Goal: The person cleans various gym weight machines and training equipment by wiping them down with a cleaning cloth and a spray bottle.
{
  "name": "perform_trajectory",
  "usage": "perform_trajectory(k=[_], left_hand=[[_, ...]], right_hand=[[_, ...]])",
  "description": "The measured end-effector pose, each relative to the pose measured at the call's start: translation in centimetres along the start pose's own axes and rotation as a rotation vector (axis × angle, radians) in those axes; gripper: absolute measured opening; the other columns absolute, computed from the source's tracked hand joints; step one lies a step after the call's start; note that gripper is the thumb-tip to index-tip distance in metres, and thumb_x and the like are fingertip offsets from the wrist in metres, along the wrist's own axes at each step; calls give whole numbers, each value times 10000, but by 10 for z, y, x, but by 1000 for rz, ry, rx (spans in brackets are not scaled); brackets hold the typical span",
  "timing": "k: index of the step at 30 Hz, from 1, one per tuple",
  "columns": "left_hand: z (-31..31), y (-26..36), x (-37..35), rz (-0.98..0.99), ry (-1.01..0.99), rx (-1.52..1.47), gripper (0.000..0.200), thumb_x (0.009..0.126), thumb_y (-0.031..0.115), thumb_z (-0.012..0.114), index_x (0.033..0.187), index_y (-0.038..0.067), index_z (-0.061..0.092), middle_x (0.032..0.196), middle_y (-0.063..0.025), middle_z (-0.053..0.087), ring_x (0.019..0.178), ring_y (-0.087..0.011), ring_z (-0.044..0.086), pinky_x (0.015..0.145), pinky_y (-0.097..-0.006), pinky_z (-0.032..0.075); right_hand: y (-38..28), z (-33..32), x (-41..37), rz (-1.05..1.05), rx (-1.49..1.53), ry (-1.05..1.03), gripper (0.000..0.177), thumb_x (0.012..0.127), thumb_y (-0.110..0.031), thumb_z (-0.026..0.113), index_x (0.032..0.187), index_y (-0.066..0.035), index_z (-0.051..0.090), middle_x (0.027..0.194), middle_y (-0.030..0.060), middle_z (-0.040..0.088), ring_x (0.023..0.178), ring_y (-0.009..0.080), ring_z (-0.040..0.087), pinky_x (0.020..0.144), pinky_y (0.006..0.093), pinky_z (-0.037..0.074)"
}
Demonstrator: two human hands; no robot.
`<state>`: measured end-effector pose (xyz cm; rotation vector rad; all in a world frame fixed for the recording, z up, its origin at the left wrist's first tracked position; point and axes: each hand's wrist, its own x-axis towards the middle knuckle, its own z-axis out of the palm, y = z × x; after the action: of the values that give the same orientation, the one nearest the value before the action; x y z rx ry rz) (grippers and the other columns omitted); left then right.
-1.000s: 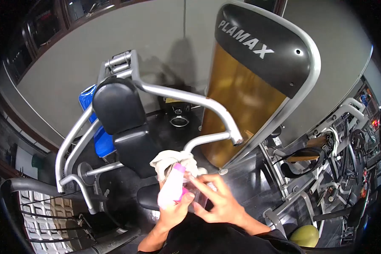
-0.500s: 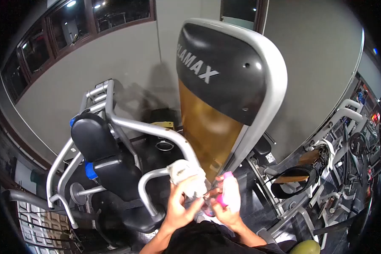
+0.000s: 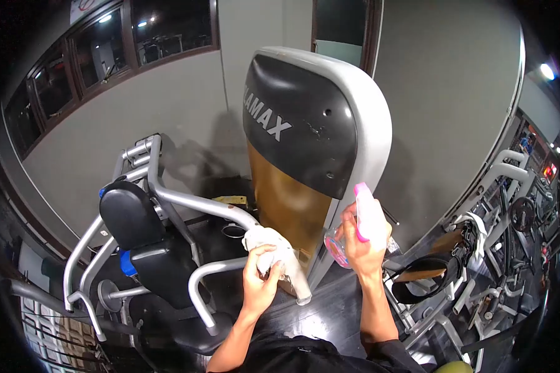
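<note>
Head view: a white cloth [image 3: 269, 244] is held in the left hand [image 3: 260, 283], whose fingers are curled tight around the bunched fabric. The cloth is pressed against the silver handle bar [image 3: 199, 205] of a gym machine, close to the bend where the bar turns down toward its free end. A spray bottle [image 3: 370, 214] with a pink nozzle and trigger is held upright in the right hand [image 3: 362, 252], raised higher than the left and kept well apart from the cloth. The right fingers are wrapped closed around the bottle's neck; whether one of them is pressing the trigger cannot be told, as that part is blurred. The nozzle appears to be turned toward the machine's tall black shroud [image 3: 305, 124], which is lettered in white and edged in grey. An amber panel [image 3: 283, 202] is seen below the shroud, just behind the cloth. A black back pad [image 3: 127, 214] is mounted to the left, between the silver frame tubes. A grey wall [image 3: 106, 118] is seen behind the machine.
</note>
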<state>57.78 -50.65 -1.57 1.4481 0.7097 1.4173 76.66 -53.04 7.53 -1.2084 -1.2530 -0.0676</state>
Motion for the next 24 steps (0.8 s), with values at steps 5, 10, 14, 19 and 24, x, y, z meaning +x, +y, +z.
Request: perform_trajectory(k=[5, 10, 14, 19, 24], left_hand=[[-6, -1, 5, -34, 76, -28, 297, 838, -2, 620, 1111, 1, 503, 1064, -78, 544, 1011, -153, 518, 916, -284, 405], [-5, -11, 24, 26, 129, -65, 445, 843, 15, 618, 1230, 31, 400, 1109, -72, 482, 988, -134, 497, 871, -273, 418], [-5, -23, 53, 147, 177, -67, 555, 835, 42, 632, 1296, 58, 324, 1121, -77, 457, 973, -134, 487, 853, -283, 426], [11, -12, 100, 253, 238, -84, 468, 822, 76, 645, 1232, -36, 450, 1222, -119, 496, 1139, -219, 480, 1019, -348, 333], [47, -17, 153, 744, 128, 196, 341, 754, 165, 733, 1070, 102, 622, 1139, -168, 538, 1065, -354, 516, 917, -441, 421]], right_hand=[[-9, 17, 29, -52, 79, -48, 92, 823, -30, 626, 875, -15, 551, 579, 37, 565, 475, 131, 600, 475, 254, 462], [-12, 34, 49, -90, 90, -106, 220, 816, 13, 613, 1032, 20, 576, 784, 79, 597, 499, 125, 610, 474, 256, 462], [-2, 39, 50, -92, 155, -100, 306, 824, 33, 599, 1128, 25, 562, 852, 95, 597, 497, 124, 606, 478, 254, 468], [29, 28, 44, -2, 391, -109, 470, 868, 42, 537, 1322, 20, 418, 893, 146, 587, 522, 143, 580, 506, 265, 483], [44, 18, 36, 50, 681, -21, 256, 894, -120, 523, 1093, 5, 421, 935, 190, 545, 507, 215, 576, 569, 358, 514]])
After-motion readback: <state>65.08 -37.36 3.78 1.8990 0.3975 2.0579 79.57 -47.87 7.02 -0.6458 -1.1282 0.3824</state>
